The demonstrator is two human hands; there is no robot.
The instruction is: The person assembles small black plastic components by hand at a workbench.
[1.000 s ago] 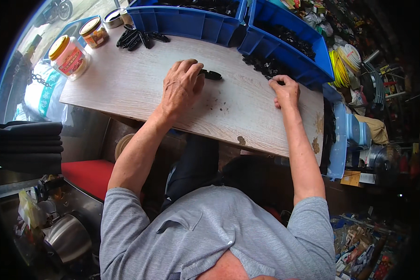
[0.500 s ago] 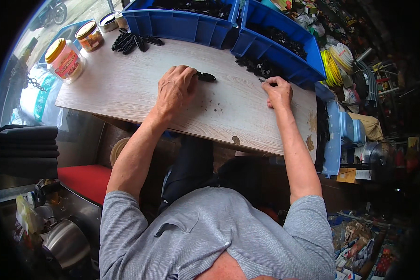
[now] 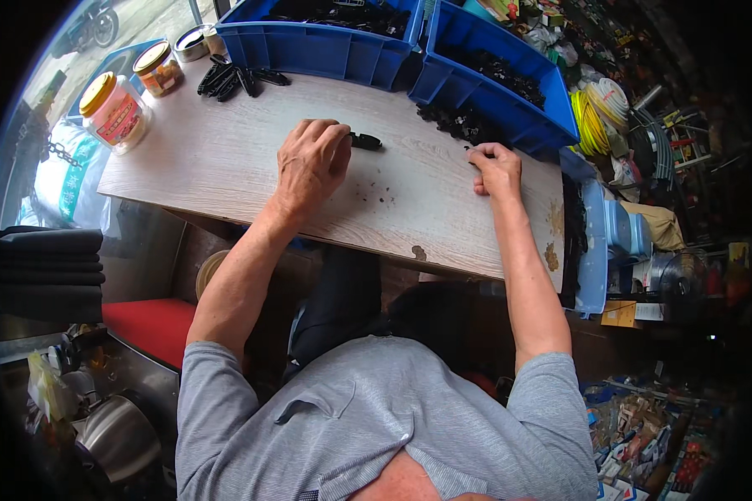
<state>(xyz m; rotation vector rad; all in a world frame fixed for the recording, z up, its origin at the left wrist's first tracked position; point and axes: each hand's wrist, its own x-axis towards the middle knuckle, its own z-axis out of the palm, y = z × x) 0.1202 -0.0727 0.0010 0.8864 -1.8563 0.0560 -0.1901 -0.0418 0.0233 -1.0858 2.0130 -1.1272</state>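
A long black plastic piece [image 3: 366, 141] sticks out to the right from the fingers of my left hand [image 3: 311, 167], which is closed on it just above the table. Its other end is hidden behind my fingers. Over the table's right part, my right hand [image 3: 498, 169] is pinched around a small black part [image 3: 470, 150], of which only a bit shows at the fingertips. Just beyond that hand lies a heap of small black parts [image 3: 453, 123]. Several long black pieces [image 3: 226, 81] like the one in my left hand are piled at the far left.
Two blue bins [image 3: 317, 48] of black parts line the table's [image 3: 226, 159] far edge, the right one [image 3: 497, 92] set at an angle. Jars with yellow lids [image 3: 119, 117] stand at the left. Dark crumbs lie between my hands. A light blue tub [image 3: 595, 242] stands off the right edge.
The view has shifted slightly. Both hands keep nearly the same places and their grips; the fingers of my right hand have moved a little.
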